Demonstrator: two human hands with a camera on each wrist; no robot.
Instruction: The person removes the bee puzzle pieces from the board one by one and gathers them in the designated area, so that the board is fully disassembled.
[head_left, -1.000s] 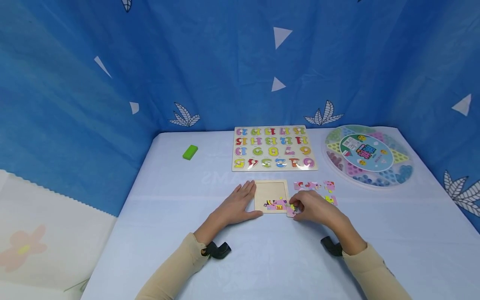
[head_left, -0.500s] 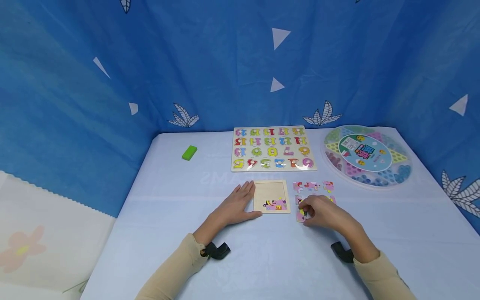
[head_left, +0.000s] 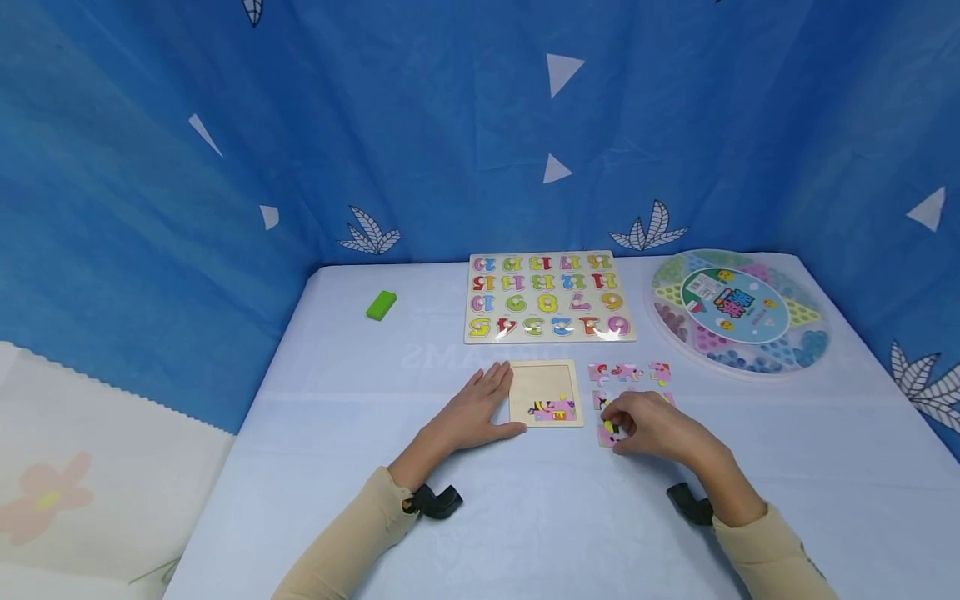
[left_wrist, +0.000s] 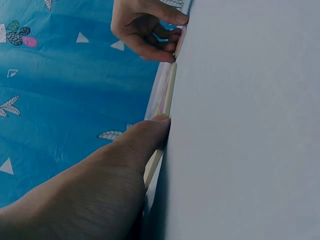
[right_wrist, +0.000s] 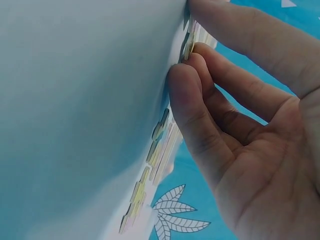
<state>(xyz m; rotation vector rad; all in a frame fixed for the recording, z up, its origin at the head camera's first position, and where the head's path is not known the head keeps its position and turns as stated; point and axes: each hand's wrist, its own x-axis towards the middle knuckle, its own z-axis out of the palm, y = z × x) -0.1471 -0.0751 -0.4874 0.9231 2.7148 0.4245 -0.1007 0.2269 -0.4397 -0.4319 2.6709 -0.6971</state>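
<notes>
A square wooden puzzle tray [head_left: 537,382] lies in front of me, a strip of pink picture pieces [head_left: 553,409] along its near right side. My left hand [head_left: 471,411] rests at the tray's left edge with fingers extended. In the left wrist view its thumb [left_wrist: 145,132] touches the tray's near edge. To the right of the tray, my right hand [head_left: 656,427] pinches a pink-and-yellow jigsaw piece [head_left: 606,435] at the table surface. In the right wrist view, curled fingers [right_wrist: 187,95] partly hide that piece.
Loose jigsaw pieces [head_left: 627,372] lie beyond and beside the right hand, some covered by it. A number puzzle board [head_left: 550,297] lies behind the tray. At the right back is a round bead box [head_left: 735,308]; at the left, a green block [head_left: 381,305].
My right hand has moved right and slightly nearer with the jigsaw piece, away from the tray's right edge. My left hand has stayed at the tray's left side.
</notes>
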